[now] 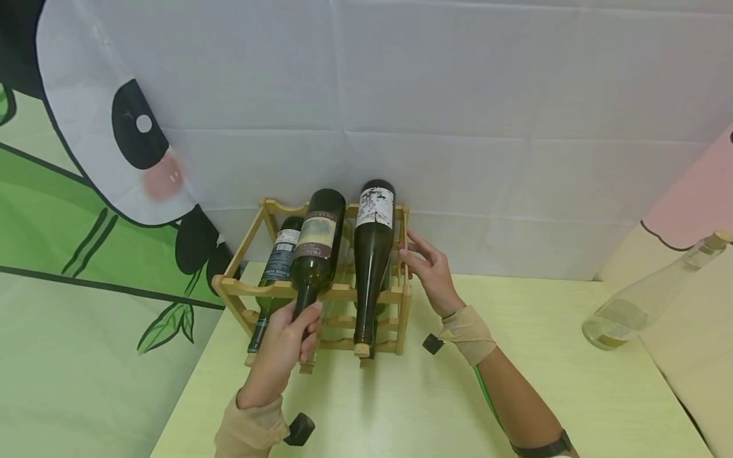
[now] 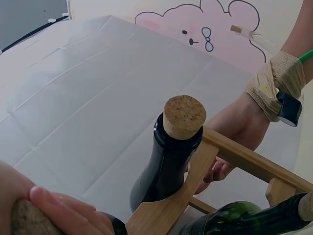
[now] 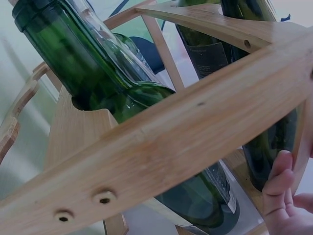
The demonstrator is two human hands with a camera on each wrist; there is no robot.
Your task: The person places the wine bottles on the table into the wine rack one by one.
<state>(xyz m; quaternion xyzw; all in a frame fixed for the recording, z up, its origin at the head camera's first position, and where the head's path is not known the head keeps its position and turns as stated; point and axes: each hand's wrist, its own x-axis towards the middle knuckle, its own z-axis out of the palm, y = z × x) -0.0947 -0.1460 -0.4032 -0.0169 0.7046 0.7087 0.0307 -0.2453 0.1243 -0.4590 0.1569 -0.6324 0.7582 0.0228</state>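
My left hand [image 1: 286, 340] grips the neck of a dark wine bottle [image 1: 317, 238] that has a cream and brown label. That bottle lies tilted on the top tier of a wooden wine rack [image 1: 246, 287], its base toward the wall; its cork [image 2: 32, 219] shows beside my fingers in the left wrist view. To its right, a second dark bottle [image 1: 375, 254] with a white label lies in the top tier, its cork [image 2: 185, 115] facing me. My right hand [image 1: 432, 273] holds the rack's right side near the back, fingers [image 3: 279, 188] at an upright; part of that hand is hidden.
Lower in the rack lie more corked bottles, including a green one with a blue label [image 1: 280, 254] at the left. A clear corked bottle [image 1: 630, 308] stands at the right of the pale table [image 1: 515, 381]. A white cloth [image 1: 458, 95] hangs directly behind the rack.
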